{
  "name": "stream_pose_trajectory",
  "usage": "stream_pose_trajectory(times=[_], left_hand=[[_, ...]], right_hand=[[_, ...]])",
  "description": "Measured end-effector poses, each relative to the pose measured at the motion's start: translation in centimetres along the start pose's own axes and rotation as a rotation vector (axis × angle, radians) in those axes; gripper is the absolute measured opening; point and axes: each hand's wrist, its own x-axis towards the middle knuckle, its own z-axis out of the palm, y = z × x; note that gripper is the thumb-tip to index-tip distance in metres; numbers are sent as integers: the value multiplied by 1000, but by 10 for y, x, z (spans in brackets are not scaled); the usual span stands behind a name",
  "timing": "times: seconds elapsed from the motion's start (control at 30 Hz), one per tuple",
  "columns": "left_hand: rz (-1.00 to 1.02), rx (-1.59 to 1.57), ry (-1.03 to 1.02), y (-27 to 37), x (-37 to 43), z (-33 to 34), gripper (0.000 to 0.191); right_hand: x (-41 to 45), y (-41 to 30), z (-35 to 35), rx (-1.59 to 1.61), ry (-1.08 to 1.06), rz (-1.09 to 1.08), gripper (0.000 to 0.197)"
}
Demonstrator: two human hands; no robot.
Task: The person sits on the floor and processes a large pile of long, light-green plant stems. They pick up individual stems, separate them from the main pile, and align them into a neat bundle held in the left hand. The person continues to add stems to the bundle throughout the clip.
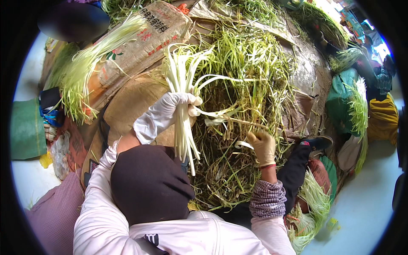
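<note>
In a white glove, my left hand (170, 110) grips a bundle of pale leafy stalks (183, 127), which look like blanched garlic greens. The leaves fan out above the fist and the stems hang below it. A few leaves bend right from the bundle over the heap. My right hand (263, 146), in a thin yellowish glove, is curled closed over the heap, with a pale strip (244, 145) coming out at its left side. A dry brownish strand (245, 121) reaches from near my left fingers to just above my right hand. Beneath lies a tangled heap of greens (251, 63).
A printed woven sack (140, 47) at upper left bears a pile of cleaned stalks (76, 76). More stalks (314, 194) lie at lower right. A shoe (318, 142) sits right of the heap. A dark cloth head covering (149, 185) blocks the lower middle. Other people work at upper right.
</note>
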Motion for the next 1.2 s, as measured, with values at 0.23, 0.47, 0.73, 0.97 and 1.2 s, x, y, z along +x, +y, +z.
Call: stream_pose_trajectory(times=[0.23,0.47,0.73,0.97,1.2], left_hand=[[11,6,-148,11,-6,20,28],[429,59,50,60,-23,-5,34],[456,-6,-21,77,-34,-18,27],[106,-8,107,5,0,19,28],[271,101,248,32,-9,20,35]], right_hand=[[-10,-123,-15,1034,-700,-558,50],[-39,-23,-38,1179,-509,-197,23],[-21,91,-23,243,-174,-78,49],[-3,-76,-15,665,-18,-684,60],[-61,-104,18,594,-405,-310,24]])
